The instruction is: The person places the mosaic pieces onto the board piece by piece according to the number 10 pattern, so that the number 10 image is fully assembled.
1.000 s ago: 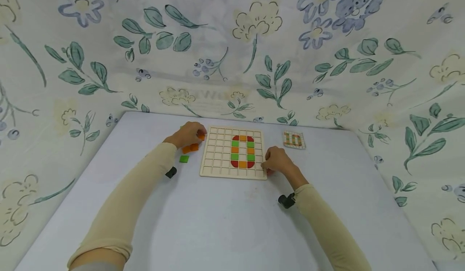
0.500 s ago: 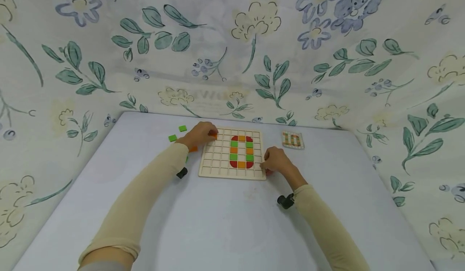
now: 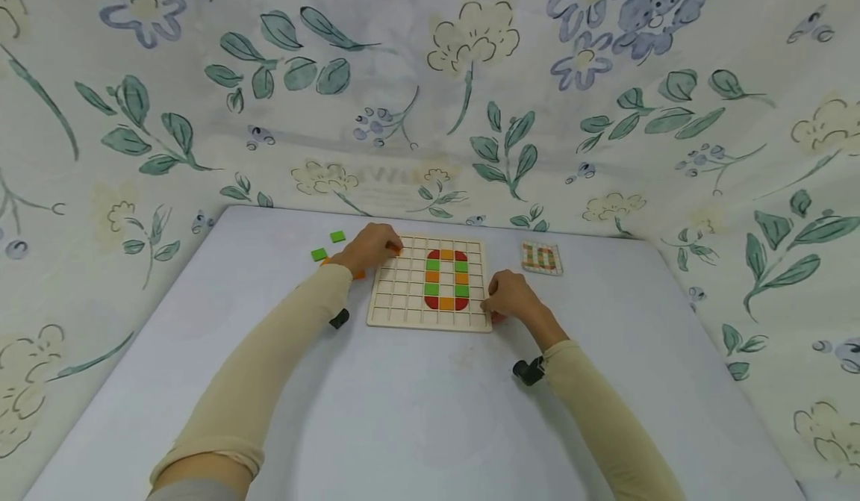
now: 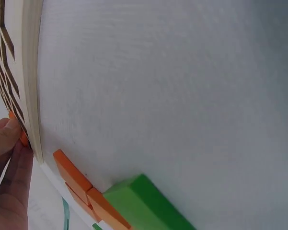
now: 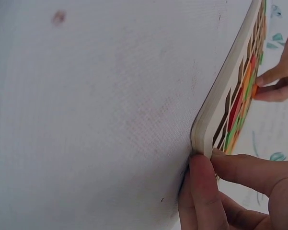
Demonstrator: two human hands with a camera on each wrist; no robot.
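Note:
A wooden grid board [image 3: 403, 292] lies on the table, with red, green and orange tiles set in its right half as an oblong ring. At its far left corner my left hand [image 3: 369, 249] pinches a small orange tile [image 3: 397, 250] between thumb and fingers; the left wrist view shows this tile [image 4: 24, 138] at the board's grid. My right hand [image 3: 512, 295] holds the board's near right edge. In the right wrist view, the thumb is on top of the board [image 5: 201, 132] and the fingers are against its side.
Loose green tiles [image 3: 319, 254] and orange tiles [image 3: 359, 275] lie left of the board, partly hidden by the left arm. The left wrist view shows a green tile [image 4: 144, 203] close up beside orange ones [image 4: 73, 173]. A small patterned card [image 3: 541, 258] lies behind the right hand.
My left hand has moved right, from beside the board onto its far left corner, carrying the orange tile. During the last half second it has barely shifted. The right hand stays put.

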